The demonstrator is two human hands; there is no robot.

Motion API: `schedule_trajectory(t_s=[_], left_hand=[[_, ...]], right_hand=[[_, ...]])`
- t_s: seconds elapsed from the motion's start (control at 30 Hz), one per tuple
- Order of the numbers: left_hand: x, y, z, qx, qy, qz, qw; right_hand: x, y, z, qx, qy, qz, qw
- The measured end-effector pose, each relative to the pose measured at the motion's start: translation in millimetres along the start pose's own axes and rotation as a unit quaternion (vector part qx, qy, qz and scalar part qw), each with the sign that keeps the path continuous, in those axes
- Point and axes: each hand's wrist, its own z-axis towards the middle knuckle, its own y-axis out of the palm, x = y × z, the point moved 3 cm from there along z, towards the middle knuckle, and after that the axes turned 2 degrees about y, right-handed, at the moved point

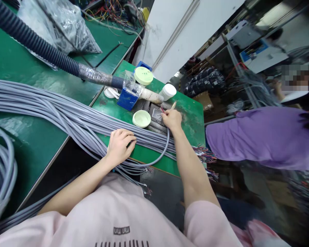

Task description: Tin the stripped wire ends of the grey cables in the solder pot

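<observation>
A thick bundle of grey cables [74,118] runs across the green bench, with coloured wire ends [204,153] fanned out at its right end. My left hand [120,144] lies over the bundle, its fingers bent around some of the cables. In my right hand [172,120] is the end of one grey cable [167,143], which loops back towards me. Thin reddish wires poke out at the fingertips, above a dark, stained block with a small shiny square plate [157,114]. A pale green shallow tub [141,118] stands left of that plate.
A ribbed black hose [64,61] ends in a pale nozzle [151,96] beside a blue box [128,98]. Behind are a white tub [168,91] and a round yellow-green lid [143,75]. A co-worker's purple sleeve [257,137] is at right. Coiled cable [5,164] lies far left.
</observation>
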Motion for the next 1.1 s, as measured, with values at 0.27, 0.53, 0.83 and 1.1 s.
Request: schedule_trajectory(t_s=[0.27, 0.53, 0.83, 1.1], left_hand=[[0, -0.2, 0, 0.009, 0.009, 0.009, 1.000], [0, 0.4, 0, 0.003, 0.002, 0.003, 1.000], [0, -0.5, 0, 0.004, -0.005, -0.008, 1.000], [1, -5.0, 1, 0.021, -0.013, -0.063, 0.998]], right_hand=[[4, -7, 0, 0.017, 0.000, 0.006, 1.000], [1, -2, 0, -0.004, 0.004, -0.015, 1.000], [3, -13, -5, 0.023, 0.015, 0.082, 0.996], [-18, -60, -80, 0.055, -0.037, 0.449, 0.891]])
